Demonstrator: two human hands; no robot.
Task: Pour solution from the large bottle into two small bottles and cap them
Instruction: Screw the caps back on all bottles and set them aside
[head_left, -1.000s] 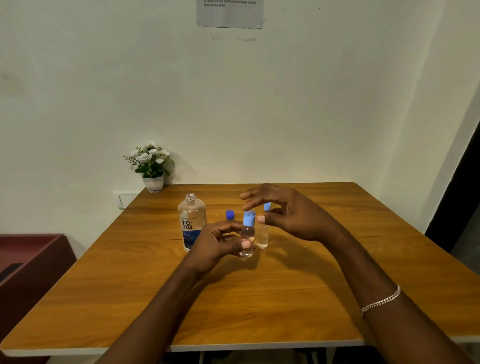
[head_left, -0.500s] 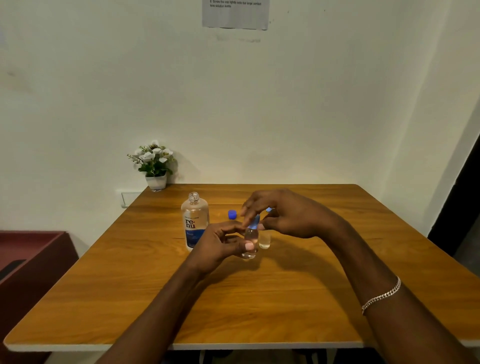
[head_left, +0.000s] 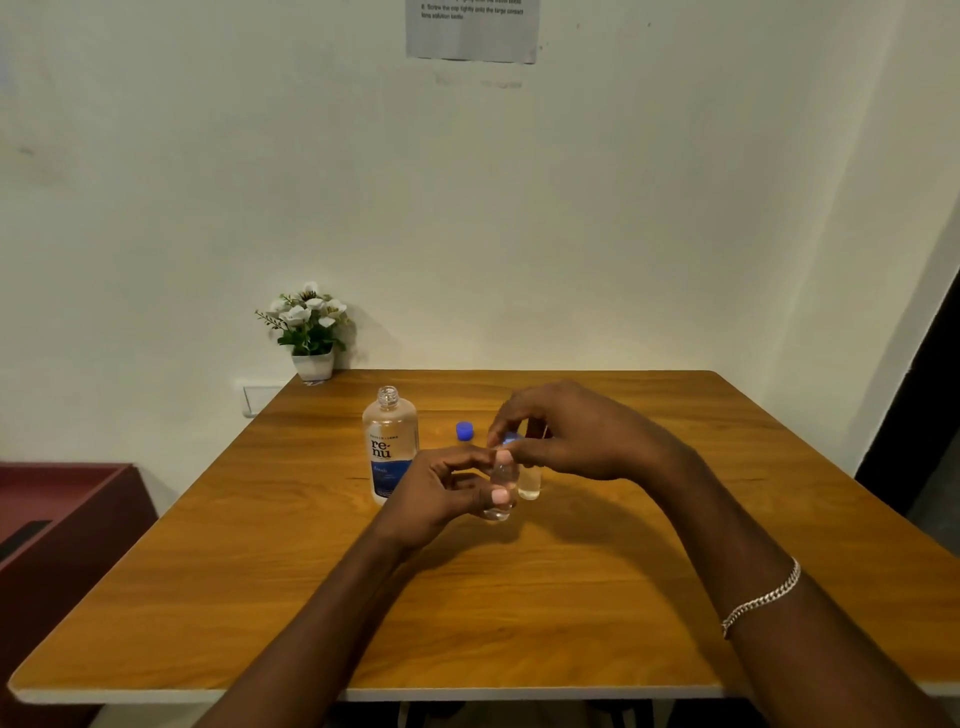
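The large clear bottle (head_left: 389, 447) with a blue label stands uncapped on the wooden table (head_left: 519, 597). Its dark blue cap (head_left: 464, 431) lies just to its right. My left hand (head_left: 441, 493) grips a small clear bottle (head_left: 503, 491) near the table's middle. My right hand (head_left: 566, 436) comes from above, its fingertips pinching the light blue cap (head_left: 511, 439) on that bottle. A second small bottle (head_left: 530, 483) stands right behind it, its top hidden by my right hand.
A small pot of white flowers (head_left: 310, 332) stands at the table's far left corner against the wall. A dark red cabinet (head_left: 62, 530) sits left of the table. A printed sheet (head_left: 471, 28) hangs on the wall.
My right hand has come down from hovering above the small bottles onto the front bottle's light blue cap. My left hand keeps its grip on that bottle.
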